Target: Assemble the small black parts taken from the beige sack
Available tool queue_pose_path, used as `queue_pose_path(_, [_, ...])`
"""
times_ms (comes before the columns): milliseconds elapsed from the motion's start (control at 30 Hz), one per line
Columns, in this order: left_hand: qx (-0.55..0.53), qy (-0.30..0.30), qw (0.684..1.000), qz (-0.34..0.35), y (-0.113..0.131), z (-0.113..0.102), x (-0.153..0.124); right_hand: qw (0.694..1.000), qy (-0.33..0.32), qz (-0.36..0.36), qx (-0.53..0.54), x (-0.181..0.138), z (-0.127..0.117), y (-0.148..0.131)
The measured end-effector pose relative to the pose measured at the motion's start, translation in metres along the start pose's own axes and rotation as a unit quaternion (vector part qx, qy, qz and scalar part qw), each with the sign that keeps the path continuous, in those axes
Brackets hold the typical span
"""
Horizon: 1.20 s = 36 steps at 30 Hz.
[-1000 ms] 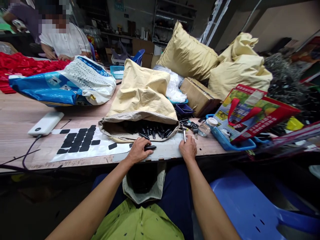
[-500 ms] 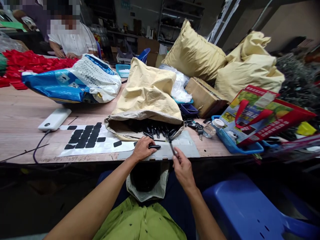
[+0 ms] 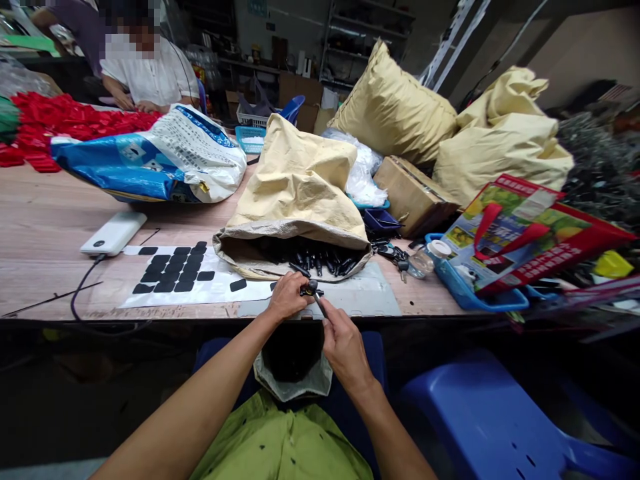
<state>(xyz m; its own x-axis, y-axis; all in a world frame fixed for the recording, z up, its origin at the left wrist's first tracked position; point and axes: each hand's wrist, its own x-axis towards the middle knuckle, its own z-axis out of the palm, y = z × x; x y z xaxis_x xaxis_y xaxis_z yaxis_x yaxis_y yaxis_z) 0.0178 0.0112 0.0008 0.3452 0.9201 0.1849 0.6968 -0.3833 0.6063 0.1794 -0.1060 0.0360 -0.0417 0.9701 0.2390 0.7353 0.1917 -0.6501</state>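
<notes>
My left hand rests at the table's front edge, its fingers closed round a slim black part, mostly hidden now. In my right hand is the handle of what looks like a small hammer, its rounded dark head over the black part beside my left fingertips. Both hands are above a grey board. Just behind them lies a beige sack, its mouth facing me, with many similar black parts inside. Below the table edge, an open pale bag sits at my lap.
A white sheet with black stickers and a white power bank lie left. Keys, a blue basket and a printed bag stand right. A blue stool is lower right. A person sits across the table.
My right hand has moved left, bringing the hammer head from the right onto the black part. My left hand stays nearly in place. The view has shifted slightly.
</notes>
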Motion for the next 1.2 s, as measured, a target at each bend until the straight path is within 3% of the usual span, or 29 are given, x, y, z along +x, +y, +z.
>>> queue_pose_path(133, [-0.023, -0.001, 1.0, 0.003, 0.0, 0.0, 0.0, 0.999, 0.041, 0.023, -0.007, 0.0, -0.003, 0.001])
queue_pose_path(333, [-0.018, 0.004, 1.0, -0.002, -0.001, 0.001, -0.001, 0.999, 0.031, 0.022, 0.0, -0.002, -0.006, 0.009])
queue_pose_path(433, [-0.024, -0.003, 1.0, 0.011, -0.004, 0.0, -0.001, 0.996, 0.074, 0.048, -0.005, 0.003, -0.016, 0.018])
queue_pose_path(567, [-0.038, -0.008, 0.999, 0.028, -0.005, -0.001, 0.0, 0.979, 0.107, 0.141, -0.1, 0.017, -0.04, 0.039])
queue_pose_path(733, [0.0, -0.024, 0.999, 0.043, -0.004, -0.003, 0.001, 0.925, 0.066, 0.277, -0.25, 0.032, -0.059, 0.067])
queue_pose_path(967, [0.027, -0.025, 0.998, 0.048, -0.005, -0.001, 0.001, 0.902, 0.049, 0.257, -0.343, 0.05, -0.055, 0.072])
queue_pose_path(1200, [0.026, -0.037, 0.998, 0.049, -0.004, -0.002, 0.001, 0.919, 0.045, 0.238, -0.312, 0.077, -0.054, 0.082])
